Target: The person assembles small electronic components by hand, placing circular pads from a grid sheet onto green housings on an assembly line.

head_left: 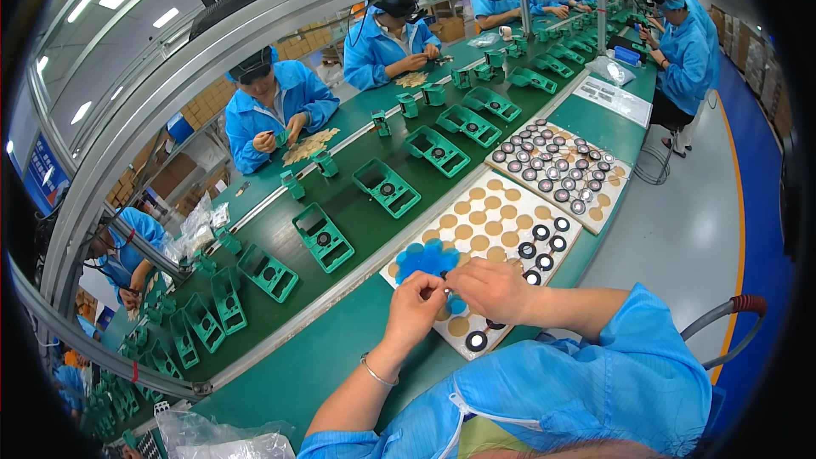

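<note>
My left hand (415,313) and my right hand (491,291) meet above the near part of a white tray (408,242) with round tan recesses. Thumbs and fingers on both are closed in a pinch; a small dark piece shows between the fingertips, too small to name. Beneath and just beyond my left fingers lies a translucent blue scalloped sheet (418,258), partly hidden by my hands. Black round parts with white centres (527,250) sit in the tray's right-hand recesses. Another (476,341) lies at the near corner, below my right wrist.
Beyond the tray, a green conveyor (340,310) carries several green plastic housings (324,238). A second tray (552,161) full of round dark parts adjoins mine on the far right. Co-workers in blue (276,110) sit across the line. Plastic bags (217,435) lie at the lower left.
</note>
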The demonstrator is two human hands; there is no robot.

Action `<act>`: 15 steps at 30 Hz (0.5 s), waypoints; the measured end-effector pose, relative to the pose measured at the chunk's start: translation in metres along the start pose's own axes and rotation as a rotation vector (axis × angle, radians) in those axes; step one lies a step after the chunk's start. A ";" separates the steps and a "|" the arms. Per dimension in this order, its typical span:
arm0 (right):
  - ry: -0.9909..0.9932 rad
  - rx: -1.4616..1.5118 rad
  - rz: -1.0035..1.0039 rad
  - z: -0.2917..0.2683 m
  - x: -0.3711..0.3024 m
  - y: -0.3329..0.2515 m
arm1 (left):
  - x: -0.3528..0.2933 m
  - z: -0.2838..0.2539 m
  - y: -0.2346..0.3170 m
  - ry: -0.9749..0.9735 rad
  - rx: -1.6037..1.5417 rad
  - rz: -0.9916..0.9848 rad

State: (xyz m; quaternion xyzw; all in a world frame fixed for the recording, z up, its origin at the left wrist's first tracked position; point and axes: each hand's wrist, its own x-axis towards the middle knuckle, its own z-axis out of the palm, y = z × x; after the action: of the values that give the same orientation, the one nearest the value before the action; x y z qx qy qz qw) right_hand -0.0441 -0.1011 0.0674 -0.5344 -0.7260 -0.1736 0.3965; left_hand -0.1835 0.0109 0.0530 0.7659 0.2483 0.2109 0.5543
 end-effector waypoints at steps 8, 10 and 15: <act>-0.014 0.055 0.081 0.002 -0.003 -0.001 | 0.003 0.000 -0.004 -0.030 -0.283 -0.104; -0.004 0.140 0.196 0.001 -0.003 -0.002 | 0.002 -0.001 -0.002 -0.043 -0.332 -0.164; 0.090 0.379 0.455 -0.006 -0.002 0.009 | 0.004 -0.015 -0.023 0.025 0.398 0.123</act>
State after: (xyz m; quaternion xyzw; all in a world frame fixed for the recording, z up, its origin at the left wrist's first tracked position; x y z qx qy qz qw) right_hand -0.0333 -0.1029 0.0680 -0.5917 -0.5886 0.0348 0.5497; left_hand -0.1925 0.0307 0.0358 0.8713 0.2448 0.2006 0.3750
